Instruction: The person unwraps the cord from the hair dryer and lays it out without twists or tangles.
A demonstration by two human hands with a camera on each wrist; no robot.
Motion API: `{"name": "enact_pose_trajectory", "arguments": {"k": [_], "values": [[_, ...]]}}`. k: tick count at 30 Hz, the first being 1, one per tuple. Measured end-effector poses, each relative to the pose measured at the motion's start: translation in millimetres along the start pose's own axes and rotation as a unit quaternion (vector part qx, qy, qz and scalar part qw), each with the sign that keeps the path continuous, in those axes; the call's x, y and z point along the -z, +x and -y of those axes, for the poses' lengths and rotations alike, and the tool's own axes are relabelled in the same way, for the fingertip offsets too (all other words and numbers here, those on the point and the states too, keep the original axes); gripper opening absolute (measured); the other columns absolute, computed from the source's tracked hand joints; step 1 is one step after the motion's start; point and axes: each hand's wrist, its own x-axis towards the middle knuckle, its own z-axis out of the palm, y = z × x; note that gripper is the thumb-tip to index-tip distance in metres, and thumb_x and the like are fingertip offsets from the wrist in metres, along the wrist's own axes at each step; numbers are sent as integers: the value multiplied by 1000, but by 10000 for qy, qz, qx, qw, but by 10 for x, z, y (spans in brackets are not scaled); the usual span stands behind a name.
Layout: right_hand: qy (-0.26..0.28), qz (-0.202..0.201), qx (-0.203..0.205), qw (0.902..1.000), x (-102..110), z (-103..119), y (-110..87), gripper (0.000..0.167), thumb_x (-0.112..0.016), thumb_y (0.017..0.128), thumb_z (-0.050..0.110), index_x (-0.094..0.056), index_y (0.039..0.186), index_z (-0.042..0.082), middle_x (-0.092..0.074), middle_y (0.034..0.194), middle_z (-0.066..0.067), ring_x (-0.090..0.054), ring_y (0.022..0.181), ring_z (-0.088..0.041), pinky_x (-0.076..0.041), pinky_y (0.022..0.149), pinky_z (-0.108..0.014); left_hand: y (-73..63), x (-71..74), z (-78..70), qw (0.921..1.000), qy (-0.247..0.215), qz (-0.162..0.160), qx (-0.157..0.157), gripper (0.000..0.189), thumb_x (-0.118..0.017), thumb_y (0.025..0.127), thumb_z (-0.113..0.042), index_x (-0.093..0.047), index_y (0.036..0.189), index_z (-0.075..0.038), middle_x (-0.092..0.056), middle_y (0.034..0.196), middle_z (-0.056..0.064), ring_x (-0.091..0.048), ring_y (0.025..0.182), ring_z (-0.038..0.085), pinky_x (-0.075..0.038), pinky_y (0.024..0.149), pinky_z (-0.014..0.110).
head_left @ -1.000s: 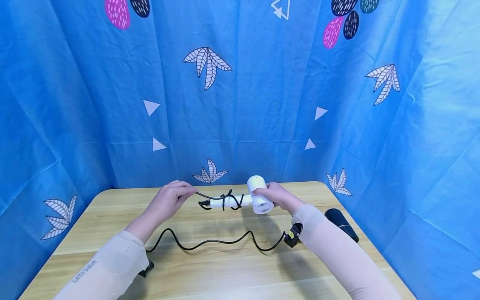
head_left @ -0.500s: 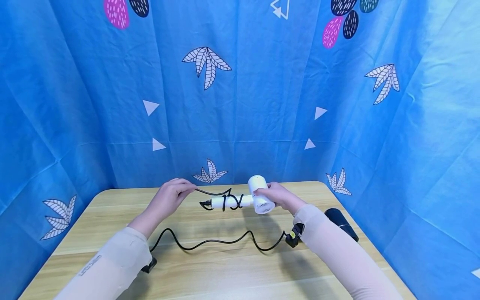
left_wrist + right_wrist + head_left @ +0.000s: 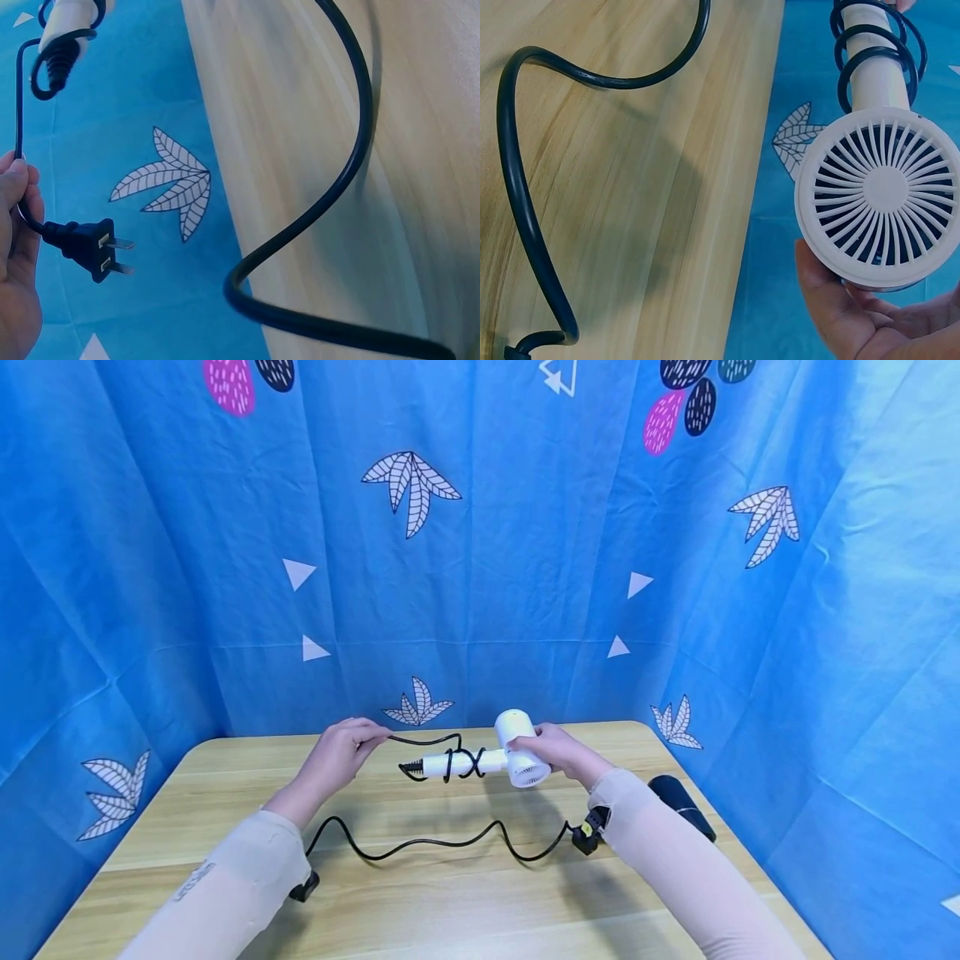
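A white hair dryer (image 3: 514,742) is held up over the far part of the table, its handle (image 3: 435,766) pointing left. My right hand (image 3: 557,748) grips it by the barrel, thumb across the top. In the right wrist view the round slotted grille (image 3: 885,189) faces the camera. Several turns of black power cord (image 3: 866,31) wrap the handle. Left of the handle, my left hand (image 3: 341,755) pinches the cord between thumb and fingers. The left wrist view shows the two-pin plug (image 3: 86,246) dangling just past those fingers.
A black cable (image 3: 420,843) runs in waves between the two wrist cameras, over the wooden table (image 3: 420,910). Near the table's right edge lies a dark cylinder (image 3: 682,807), partly behind the right sleeve. Blue patterned cloth (image 3: 480,568) hangs around the back and sides.
My left hand stays nearly in place while its wrist and forearm shift slightly right. The cord between it and the handle has risen and bends more sharply near the handle. The right hand holds still.
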Motion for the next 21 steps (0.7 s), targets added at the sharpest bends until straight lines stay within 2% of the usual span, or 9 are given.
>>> {"name": "enact_pose_trajectory", "arguments": {"k": [8,21], "values": [[41,14,53,10000,17,-23,7,64,-69,89,36,-47,131,-7,-66,105,-18,-68,87,-25,-60,72,-38,-24,-130,50,9999,-33,133,94,18,-70,93,-6,-78,110,-9,-74,99,4,-68,92,25,-58,78,41],[189,5,56,9998,52,-27,6,63,-70,89,33,-47,130,-8,-65,105,-19,-69,86,-25,-60,72,-37,-46,-266,90,9978,-45,500,422,17,-70,93,-6,-78,109,-9,-74,106,7,-69,100,29,-57,87,45]]}}
